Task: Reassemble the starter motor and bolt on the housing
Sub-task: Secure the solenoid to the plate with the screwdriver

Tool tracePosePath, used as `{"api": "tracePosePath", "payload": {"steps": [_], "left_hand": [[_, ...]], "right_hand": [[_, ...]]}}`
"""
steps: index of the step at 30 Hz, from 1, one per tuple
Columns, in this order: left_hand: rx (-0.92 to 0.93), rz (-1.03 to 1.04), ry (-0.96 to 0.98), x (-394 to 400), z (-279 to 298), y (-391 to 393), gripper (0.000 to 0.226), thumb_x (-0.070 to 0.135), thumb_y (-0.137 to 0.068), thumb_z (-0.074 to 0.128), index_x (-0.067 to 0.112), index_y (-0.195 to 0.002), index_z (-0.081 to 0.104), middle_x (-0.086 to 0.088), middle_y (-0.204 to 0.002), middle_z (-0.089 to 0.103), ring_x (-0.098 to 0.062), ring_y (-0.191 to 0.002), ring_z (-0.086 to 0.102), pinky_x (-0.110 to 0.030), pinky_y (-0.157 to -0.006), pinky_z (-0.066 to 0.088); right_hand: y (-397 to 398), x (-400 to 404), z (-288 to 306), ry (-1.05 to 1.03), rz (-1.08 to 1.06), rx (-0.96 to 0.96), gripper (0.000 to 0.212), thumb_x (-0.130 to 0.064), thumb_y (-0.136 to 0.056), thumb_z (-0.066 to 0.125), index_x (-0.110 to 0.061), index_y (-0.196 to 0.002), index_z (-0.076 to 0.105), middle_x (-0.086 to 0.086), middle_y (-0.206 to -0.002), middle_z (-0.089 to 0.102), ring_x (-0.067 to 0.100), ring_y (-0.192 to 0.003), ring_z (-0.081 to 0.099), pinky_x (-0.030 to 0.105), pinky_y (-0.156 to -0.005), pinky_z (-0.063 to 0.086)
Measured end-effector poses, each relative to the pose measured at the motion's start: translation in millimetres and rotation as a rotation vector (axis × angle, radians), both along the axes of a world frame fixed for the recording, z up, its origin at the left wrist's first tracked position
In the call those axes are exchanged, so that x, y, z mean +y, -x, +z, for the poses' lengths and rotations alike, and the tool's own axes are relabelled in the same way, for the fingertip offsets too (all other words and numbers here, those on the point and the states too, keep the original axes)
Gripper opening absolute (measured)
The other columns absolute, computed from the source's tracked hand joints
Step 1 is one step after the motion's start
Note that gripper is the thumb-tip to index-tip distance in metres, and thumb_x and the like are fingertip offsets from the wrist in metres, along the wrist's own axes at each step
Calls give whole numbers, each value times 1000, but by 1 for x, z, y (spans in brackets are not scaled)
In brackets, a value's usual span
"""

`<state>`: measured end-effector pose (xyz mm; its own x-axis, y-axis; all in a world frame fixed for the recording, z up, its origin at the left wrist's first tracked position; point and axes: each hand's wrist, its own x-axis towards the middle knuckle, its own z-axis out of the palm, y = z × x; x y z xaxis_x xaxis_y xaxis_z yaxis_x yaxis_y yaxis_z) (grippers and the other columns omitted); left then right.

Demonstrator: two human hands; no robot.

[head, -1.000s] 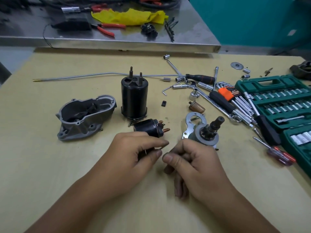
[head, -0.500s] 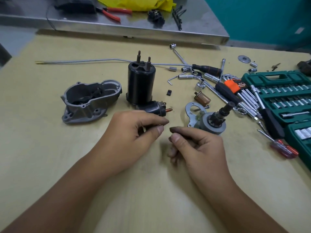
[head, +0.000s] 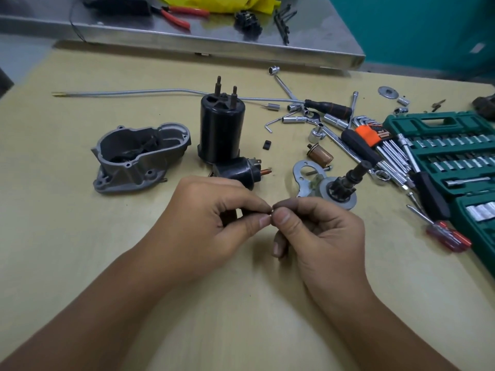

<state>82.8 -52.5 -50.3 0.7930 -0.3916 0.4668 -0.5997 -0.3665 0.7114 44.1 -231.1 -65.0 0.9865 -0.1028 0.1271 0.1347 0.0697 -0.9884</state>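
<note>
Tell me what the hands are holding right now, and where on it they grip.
Both hands, left and right, pinch one tiny metal part between thumb and forefinger tips. It is too small to tell which end each grips.

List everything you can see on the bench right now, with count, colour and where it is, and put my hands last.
motor body: 1, black, upright, table centre
housing: 1, grey, left of motor body
solenoid: 1, black with copper tip, lying in front of motor body
pinion shaft: 1, dark, on grey disc, right of solenoid
bracket plate: 1, silver, beside pinion shaft
copper bush: 1, behind bracket plate
socket set case: 1, green, far right
screwdriver: 1, red handle, front right
pliers: 1, red handles, steel shelf behind
left hand, right hand: fingertips meet, pinching a small part too tiny to identify
</note>
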Motion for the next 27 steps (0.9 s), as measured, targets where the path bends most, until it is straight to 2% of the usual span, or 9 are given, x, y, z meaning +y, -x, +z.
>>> {"api": "tracePosePath", "payload": {"steps": [4, 12, 16, 21, 27], "left_hand": [[-57, -2, -67, -1, 0, 1, 6, 20, -87, 79, 14, -84, 81, 6, -69, 69, -9, -59, 60, -24, -54, 45], [-16, 29, -10, 0, 0, 0, 4, 16, -86, 79, 13, -84, 81, 4, -70, 69, -12, -59, 61, -23, -53, 44], [-33, 6, -43, 2, 0, -1, 5, 17, -87, 79, 13, -85, 81, 4, -71, 70, -14, -59, 62, -27, -52, 45], [-53, -8, -87, 0, 0, 0, 3, 15, -86, 79, 13, -85, 82, 7, -70, 69, -6, -61, 59, -21, -56, 44], [-36, -7, -83, 0, -1, 0, 3, 15, -87, 78, 14, -86, 81, 6, -70, 68, -7, -61, 58, -21, -56, 44]], "right_hand": [[0, 2, 0, 5, 34, -24, 13, -8, -85, 72, -20, -80, 76, 10, -62, 69, 16, -43, 60, 27, -46, 50], [0, 3, -1, -16, 20, -39, 14, -6, -88, 70, -18, -83, 75, 17, -62, 67, 21, -46, 61, 32, -47, 52], [0, 4, -3, -15, 30, -39, 11, -6, -88, 70, -15, -84, 74, 14, -63, 69, 21, -47, 62, 32, -47, 52], [0, 3, -3, -10, 30, -37, 13, -7, -88, 69, -18, -83, 74, 13, -64, 68, 21, -47, 62, 32, -47, 52], [-1, 3, -4, -15, 28, -43, 14, -6, -88, 68, -18, -83, 74, 14, -62, 67, 21, -47, 62, 33, -46, 52]]}}
